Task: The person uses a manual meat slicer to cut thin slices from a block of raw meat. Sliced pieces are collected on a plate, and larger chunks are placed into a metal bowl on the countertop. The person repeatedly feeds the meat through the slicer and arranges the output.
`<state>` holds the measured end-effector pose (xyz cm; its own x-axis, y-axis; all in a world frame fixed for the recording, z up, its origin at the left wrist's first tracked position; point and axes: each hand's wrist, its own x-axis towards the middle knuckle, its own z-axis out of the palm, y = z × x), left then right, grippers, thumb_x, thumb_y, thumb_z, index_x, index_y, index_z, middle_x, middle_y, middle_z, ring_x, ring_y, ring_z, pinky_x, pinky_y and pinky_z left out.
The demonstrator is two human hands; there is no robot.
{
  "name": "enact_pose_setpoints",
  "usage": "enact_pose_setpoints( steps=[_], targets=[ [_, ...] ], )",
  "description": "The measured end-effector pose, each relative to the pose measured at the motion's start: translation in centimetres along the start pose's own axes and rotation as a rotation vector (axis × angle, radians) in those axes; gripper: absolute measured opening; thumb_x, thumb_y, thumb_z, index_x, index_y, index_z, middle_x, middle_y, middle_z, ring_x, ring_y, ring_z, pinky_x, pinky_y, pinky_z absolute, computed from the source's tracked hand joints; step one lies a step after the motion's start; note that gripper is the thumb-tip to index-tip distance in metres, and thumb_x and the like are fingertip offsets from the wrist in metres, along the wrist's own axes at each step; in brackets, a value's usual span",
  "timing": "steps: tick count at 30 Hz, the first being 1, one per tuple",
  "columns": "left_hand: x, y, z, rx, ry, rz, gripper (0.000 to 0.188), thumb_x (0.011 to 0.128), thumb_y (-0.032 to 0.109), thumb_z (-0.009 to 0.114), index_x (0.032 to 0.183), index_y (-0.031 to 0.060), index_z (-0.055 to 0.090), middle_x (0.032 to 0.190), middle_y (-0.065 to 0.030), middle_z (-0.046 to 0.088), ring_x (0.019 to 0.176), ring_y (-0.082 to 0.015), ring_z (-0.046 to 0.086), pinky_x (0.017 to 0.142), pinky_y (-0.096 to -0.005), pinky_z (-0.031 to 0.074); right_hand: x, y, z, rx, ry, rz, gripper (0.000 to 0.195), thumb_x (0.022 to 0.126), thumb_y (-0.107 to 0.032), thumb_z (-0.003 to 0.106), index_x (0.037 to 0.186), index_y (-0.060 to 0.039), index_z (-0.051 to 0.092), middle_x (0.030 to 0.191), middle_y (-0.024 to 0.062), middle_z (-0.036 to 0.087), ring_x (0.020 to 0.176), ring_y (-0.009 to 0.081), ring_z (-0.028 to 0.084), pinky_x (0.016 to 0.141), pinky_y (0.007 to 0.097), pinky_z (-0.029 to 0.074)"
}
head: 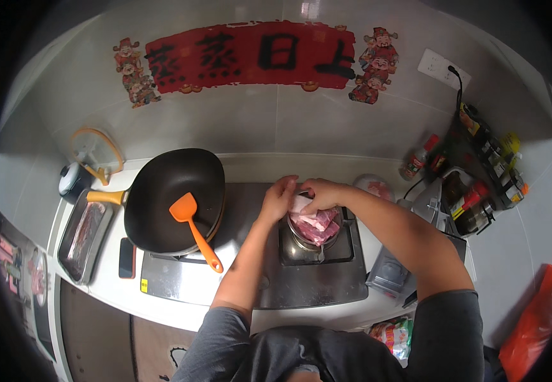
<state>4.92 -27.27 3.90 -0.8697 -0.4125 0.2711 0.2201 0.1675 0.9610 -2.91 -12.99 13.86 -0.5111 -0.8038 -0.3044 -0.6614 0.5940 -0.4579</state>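
Pieces of raw red meat (pixel 321 224) with a pale layer of fat lie in a round metal bowl (pixel 306 242) on the right burner of the gas stove (pixel 314 289). My right hand (pixel 326 195) reaches over the bowl from the right, its fingers curled onto the pale part of the meat. At the bowl's left rim is my left hand (pixel 278 198), fingers pointing away from me. Whether it grips the meat or the rim is hidden. A black wok (pixel 170 191) sits on the left burner with an orange silicone spatula (pixel 187 215) resting in it.
Left of the wok are a metal tray (pixel 73 260) with a wrapped item, a phone (pixel 127 258) and a glass lid (pixel 96 148). A plate of meat (pixel 374 186) stands behind my right forearm. A spice rack (pixel 491 148) and a grey plastic container (pixel 390 270) are on the right.
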Motion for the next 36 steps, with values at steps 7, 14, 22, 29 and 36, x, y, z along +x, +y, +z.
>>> enact_pose_setpoints(
  steps=[7,14,22,29,36],
  targets=[
    [-0.5,-1.7,0.0,-0.163,-0.242,-0.055,0.032,0.089,0.024,0.063,0.111,0.0016,0.064,0.105,-0.0125,0.065,0.088,-0.0153,0.061,0.077,-0.0279,0.049,-1.9,2.7,3.8,0.426,0.146,0.485,0.078,0.057,-0.031,0.084,0.117,0.0066,0.050,0.104,0.0183,0.060,0.088,0.0269,0.062,0.058,0.0370,0.053],
    [-2.1,0.9,-1.1,0.218,-0.369,0.305,0.045,0.073,0.023,0.076,0.114,0.0086,0.065,0.126,-0.0155,0.056,0.117,-0.0305,0.049,0.099,-0.0400,0.039,-1.4,5.6,6.4,1.198,0.490,0.732,0.036,0.071,-0.007,0.071,0.101,0.0033,0.056,0.096,0.0128,0.060,0.082,0.0237,0.063,0.056,0.0346,0.052],
    [-3.0,0.4,-0.6,0.229,-0.302,0.327,0.041,0.075,0.022,0.073,0.113,0.0082,0.065,0.128,-0.0188,0.054,0.118,-0.0341,0.048,0.099,-0.0420,0.039,0.7,5.8,7.6,1.644,0.404,0.611,0.022,0.082,-0.001,0.058,0.104,-0.0006,0.057,0.100,0.0157,0.060,0.084,0.0302,0.064,0.071,0.0460,0.057],
    [-3.7,1.1,0.4,0.282,-0.250,0.301,0.041,0.075,0.023,0.071,0.113,0.0081,0.065,0.128,-0.0208,0.053,0.117,-0.0365,0.048,0.099,-0.0427,0.039,-2.3,4.8,6.3,1.308,0.690,0.557,0.035,0.080,0.003,0.059,0.115,0.0039,0.053,0.107,0.0196,0.060,0.089,0.0324,0.064,0.068,0.0468,0.056],
    [-4.2,3.5,-0.1,0.374,-0.138,0.400,0.054,0.073,0.026,0.075,0.120,0.0056,0.059,0.124,-0.0186,0.056,0.116,-0.0345,0.050,0.099,-0.0421,0.038,-13.8,0.0,-1.3,0.972,0.780,-0.160,0.048,0.082,0.012,0.054,0.125,-0.0012,0.040,0.117,0.0096,0.055,0.110,0.0195,0.056,0.094,0.0334,0.046]
  ],
)
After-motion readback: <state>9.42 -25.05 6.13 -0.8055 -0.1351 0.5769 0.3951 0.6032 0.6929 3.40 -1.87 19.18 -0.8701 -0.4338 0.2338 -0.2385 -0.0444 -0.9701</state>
